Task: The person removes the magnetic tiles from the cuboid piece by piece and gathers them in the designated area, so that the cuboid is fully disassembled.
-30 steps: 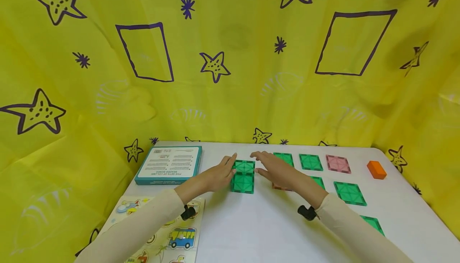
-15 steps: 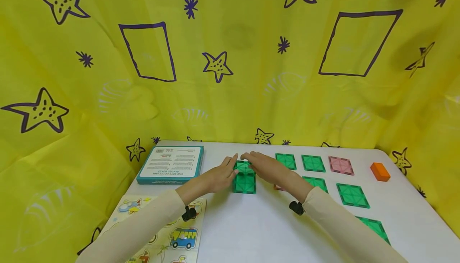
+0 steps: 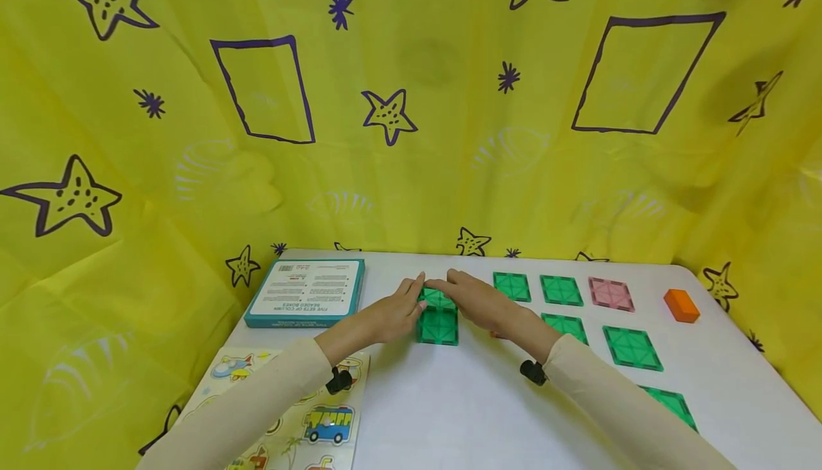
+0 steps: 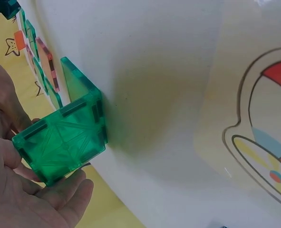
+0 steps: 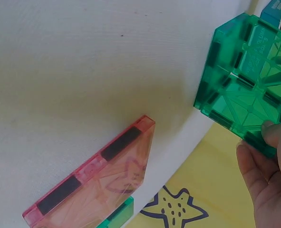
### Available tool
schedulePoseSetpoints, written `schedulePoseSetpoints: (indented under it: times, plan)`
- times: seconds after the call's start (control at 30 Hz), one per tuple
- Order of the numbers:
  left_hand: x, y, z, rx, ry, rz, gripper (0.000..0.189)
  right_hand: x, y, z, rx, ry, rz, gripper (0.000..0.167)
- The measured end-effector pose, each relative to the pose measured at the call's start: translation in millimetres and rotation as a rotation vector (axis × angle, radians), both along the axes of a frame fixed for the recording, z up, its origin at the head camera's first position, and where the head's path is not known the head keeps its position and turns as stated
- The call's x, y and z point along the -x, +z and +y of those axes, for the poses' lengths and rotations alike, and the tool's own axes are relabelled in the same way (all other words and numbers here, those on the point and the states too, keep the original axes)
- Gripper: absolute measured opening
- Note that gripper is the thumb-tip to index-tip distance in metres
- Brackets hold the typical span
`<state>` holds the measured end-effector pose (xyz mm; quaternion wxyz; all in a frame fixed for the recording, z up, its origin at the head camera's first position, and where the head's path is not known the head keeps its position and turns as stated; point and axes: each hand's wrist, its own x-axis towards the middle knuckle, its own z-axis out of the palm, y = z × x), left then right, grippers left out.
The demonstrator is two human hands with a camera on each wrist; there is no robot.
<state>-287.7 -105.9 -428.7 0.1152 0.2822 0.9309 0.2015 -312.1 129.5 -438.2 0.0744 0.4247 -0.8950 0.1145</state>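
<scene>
Clear green magnetic tiles (image 3: 438, 327) stand joined at the middle of the white table, forming part of a box. My left hand (image 3: 393, 314) is at their left side. In the left wrist view, its thumb and fingers hold an upright green tile (image 4: 64, 135) by the edges. My right hand (image 3: 481, 300) reaches in from the right, fingertips close to the left ones. Its thumb and a finger pinch a green tile (image 5: 247, 111) at the edge in the right wrist view. The head view hides part of the structure behind the hands.
Right of the hands lie several loose green tiles (image 3: 632, 347), a pink tile (image 3: 611, 294) and an orange block (image 3: 681, 306). A salmon tile (image 5: 95, 175) lies beneath the right forearm. At left are a teal-edged box (image 3: 305, 290) and a picture puzzle board (image 3: 327, 423). Yellow curtain surrounds the table.
My right hand has moved left from beside the green tiles onto them, meeting the left fingertips. The left hand has stayed in place. The head view has shifted slightly.
</scene>
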Motion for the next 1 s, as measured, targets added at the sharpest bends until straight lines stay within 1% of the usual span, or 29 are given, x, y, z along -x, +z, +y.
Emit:
schedulePoseSetpoints:
  times: [0.27, 0.5, 0.63, 0.8, 1.0]
  plan:
    - [1.9, -2.9, 1.2, 0.013, 0.009, 0.017, 0.064, 1.6, -1.8, 1, 0.03, -0.027, -0.058, 0.057]
    - [0.9, -0.8, 1.8, 0.037, 0.006, 0.026, 0.063, 10.2, -7.2, 2, 0.079, -0.06, -0.037, 0.051]
    - [-0.2, -0.1, 2.1, 0.039, 0.003, 0.02, 0.063, 13.4, -9.3, 6, 0.084, -0.081, -0.053, 0.051]
    - [-0.9, 0.7, 3.1, 0.042, 0.002, 0.022, 0.063, 13.4, -8.0, 8, 0.103, -0.076, -0.064, 0.051]
    - [-0.2, 0.5, 2.0, 0.035, 0.008, 0.023, 0.063, 12.6, -5.0, 8, 0.138, -0.102, -0.116, 0.053]
